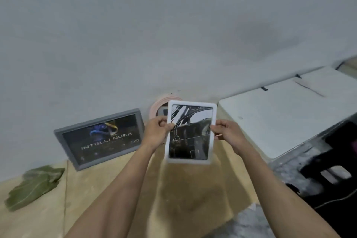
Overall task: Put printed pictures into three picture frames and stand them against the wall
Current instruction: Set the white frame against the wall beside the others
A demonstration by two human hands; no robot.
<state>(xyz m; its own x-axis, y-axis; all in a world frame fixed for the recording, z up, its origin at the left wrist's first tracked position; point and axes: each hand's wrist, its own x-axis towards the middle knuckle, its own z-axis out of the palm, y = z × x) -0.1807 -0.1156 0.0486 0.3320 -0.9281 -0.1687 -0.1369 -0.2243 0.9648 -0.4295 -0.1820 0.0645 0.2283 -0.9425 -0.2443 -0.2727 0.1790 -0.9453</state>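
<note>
We've got the white picture frame [190, 131] upright, pinched at 9 by left hand [157, 133] and 3 by right hand [227, 133], fingers curled round its edges.

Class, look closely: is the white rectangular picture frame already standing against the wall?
No: both hands, left and right, hold the white rectangular picture frame up by its side edges, off the floor.

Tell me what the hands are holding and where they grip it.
Both hold the white picture frame: the left hand pinches its left edge, the right hand its right edge, both near mid-height.
</note>
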